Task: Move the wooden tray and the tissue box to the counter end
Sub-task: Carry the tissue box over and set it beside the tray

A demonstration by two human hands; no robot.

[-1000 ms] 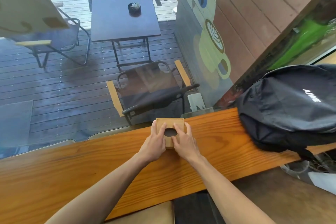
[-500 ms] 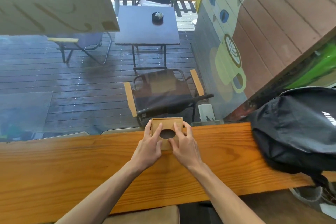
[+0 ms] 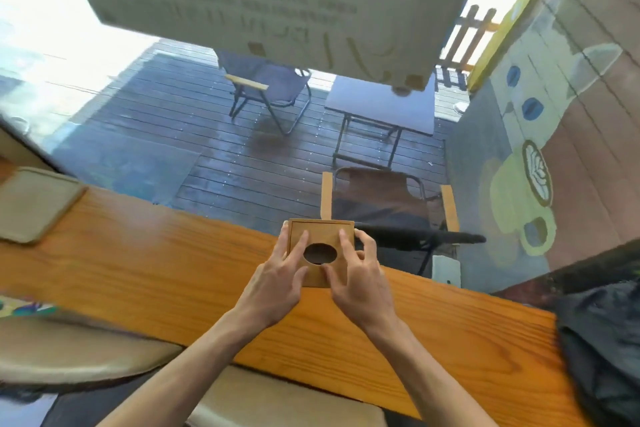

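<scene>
Far left on the counter (image 3: 145, 263): a tan tray (image 3: 33, 206), flat, at the frame edge, blurred, well apart from my hands. Mid-counter, at the far edge by the window: wooden tissue box (image 3: 320, 251), oval hole on top. My left hand (image 3: 277, 282) is on its left side, fingers spread across the lid, fingertips curling over the left edge. My right hand (image 3: 360, 279) mirrors it on the right side, thumb near the front of the box, fingers over the top and right edge. Both hands grip the box between them; can't tell if it's lifted or resting. Far right: a black backpack (image 3: 602, 343) sits on the counter end.
</scene>
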